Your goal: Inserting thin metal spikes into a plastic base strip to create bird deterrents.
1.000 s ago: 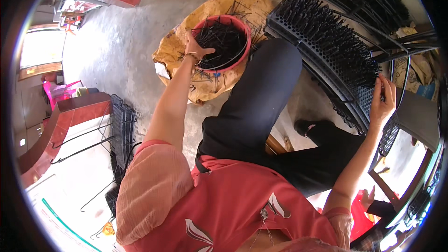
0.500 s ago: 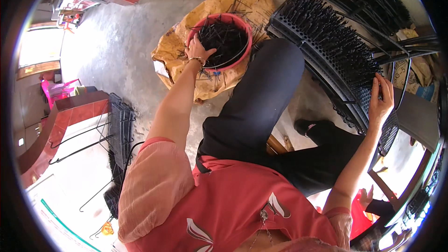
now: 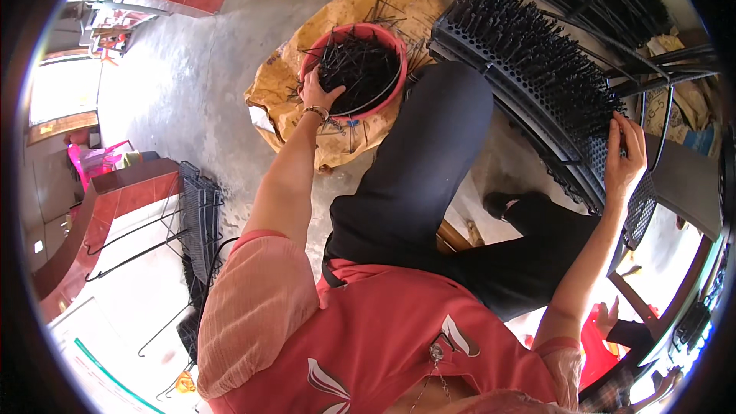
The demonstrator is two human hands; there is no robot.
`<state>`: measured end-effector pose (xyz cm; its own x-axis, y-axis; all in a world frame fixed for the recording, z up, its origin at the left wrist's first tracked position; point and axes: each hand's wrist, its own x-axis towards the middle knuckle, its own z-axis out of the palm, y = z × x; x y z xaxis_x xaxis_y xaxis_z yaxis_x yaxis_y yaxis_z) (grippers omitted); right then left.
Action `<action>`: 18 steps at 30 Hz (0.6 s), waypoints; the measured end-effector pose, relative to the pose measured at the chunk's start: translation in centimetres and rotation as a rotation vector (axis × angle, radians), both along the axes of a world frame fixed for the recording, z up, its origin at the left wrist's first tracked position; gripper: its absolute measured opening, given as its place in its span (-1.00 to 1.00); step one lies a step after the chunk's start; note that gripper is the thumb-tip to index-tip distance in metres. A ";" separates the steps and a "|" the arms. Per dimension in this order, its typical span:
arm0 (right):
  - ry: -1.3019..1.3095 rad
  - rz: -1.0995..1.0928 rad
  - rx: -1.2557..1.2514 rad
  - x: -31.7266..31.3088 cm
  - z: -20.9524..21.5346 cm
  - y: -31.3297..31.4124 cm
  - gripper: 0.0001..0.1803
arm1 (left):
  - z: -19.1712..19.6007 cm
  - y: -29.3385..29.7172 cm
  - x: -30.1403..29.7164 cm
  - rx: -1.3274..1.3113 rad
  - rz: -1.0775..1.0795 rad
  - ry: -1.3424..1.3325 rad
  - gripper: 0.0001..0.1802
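My left hand (image 3: 316,95) reaches over the left rim of a red bucket (image 3: 404,69). Its thumb is spread from the fingers, whose tips are partly lost among the thin black sticks (image 3: 360,65) heaped inside; I see nothing held in it. On the right, a long perforated black tray (image 3: 546,100) carries dense rows of upright black sticks (image 3: 529,34). My right hand (image 3: 627,153) is at the near end of those rows, fingertips drawn together against the last sticks. Whatever small thing they pinch is hidden.
Under the bucket lies a stained yellow sack (image 3: 287,69) with loose sticks on it. My bent knee (image 3: 460,100) fills the space between bucket and tray. Black wire racks (image 3: 201,207) stand at the left, more rack bars (image 3: 652,73) at upper right. Another person's hand (image 3: 607,317) shows at lower right.
The view has shifted slightly. My left hand stays at the bucket's left side, its fingers a little deeper among the sticks. My right hand keeps its place at the tray's near end.
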<state>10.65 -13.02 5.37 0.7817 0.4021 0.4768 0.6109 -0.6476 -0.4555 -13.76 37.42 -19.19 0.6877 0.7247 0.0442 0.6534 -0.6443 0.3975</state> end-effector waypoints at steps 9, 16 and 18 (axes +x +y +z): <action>0.032 -0.034 0.002 0.0 -0.3 -0.4 -0.83 | 1.3 -0.8 2.7 0.038 0.122 0.328 -0.29; 0.051 -0.035 -0.009 -0.1 0.1 -0.2 -0.84 | 1.4 1.8 1.8 0.074 -0.004 0.226 -0.35; 0.045 -0.030 -0.017 -0.2 0.2 -0.3 -0.84 | 2.2 1.9 1.7 0.017 -0.007 0.190 -0.38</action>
